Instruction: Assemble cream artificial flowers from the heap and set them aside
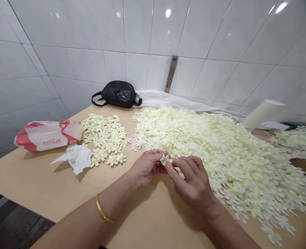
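Observation:
Between my two hands is a small white artificial flower (pixel 164 159) with a pale yellow centre. My left hand (pixel 149 166) pinches it from the left, fingers curled behind it. Thumb and forefinger of my right hand (pixel 190 178) close on its right side. A large heap of pale yellow-white flower pieces (pixel 210 141) spreads behind and to the right of my hands. To the left lies a smaller, flatter group of flowers (pixel 106 135) with yellow centres.
A red and white tissue pack (pixel 49 135) and a crumpled tissue (pixel 77 157) lie at the table's left. Against the tiled wall sit a black bag (pixel 119 94) and white sheeting (pixel 160 98). A white roll (pixel 262 114) leans at right, near more flowers (pixel 298 136).

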Motion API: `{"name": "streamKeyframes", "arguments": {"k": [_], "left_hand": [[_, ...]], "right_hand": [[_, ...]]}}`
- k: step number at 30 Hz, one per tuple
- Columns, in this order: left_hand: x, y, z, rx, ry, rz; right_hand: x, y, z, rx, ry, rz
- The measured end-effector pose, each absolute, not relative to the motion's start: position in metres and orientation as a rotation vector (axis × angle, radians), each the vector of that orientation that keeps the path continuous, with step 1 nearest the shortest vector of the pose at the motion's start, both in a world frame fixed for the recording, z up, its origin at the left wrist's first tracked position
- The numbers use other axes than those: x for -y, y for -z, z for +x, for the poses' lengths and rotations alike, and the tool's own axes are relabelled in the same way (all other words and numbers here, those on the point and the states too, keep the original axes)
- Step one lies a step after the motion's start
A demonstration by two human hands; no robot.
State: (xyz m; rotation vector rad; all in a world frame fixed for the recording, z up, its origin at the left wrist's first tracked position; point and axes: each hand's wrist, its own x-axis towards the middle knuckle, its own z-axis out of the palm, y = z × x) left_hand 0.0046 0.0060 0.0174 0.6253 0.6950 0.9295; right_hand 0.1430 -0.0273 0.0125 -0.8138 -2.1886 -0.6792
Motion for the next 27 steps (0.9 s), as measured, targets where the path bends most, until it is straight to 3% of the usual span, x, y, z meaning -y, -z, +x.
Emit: {"name": "streamKeyframes", "arguments": {"k": [11, 20, 27], "left_hand": [[-0.009, -0.014, 0.006, -0.89, -0.912, 0.788], [-0.017, -0.007, 0.001, -0.855, -0.906, 0.901], [-0.012, -0.011, 0.003, -0.981, -0.991, 0.881]], "right_hand": [[0.008, -0.042, 0.178, 1.451, -0.16, -1.328], [-0.064, -0.052, 0.251, 1.181, -0.148, -1.464], [-0.023, -0.05, 0.212, 1.329, -0.119, -1.421]]}}
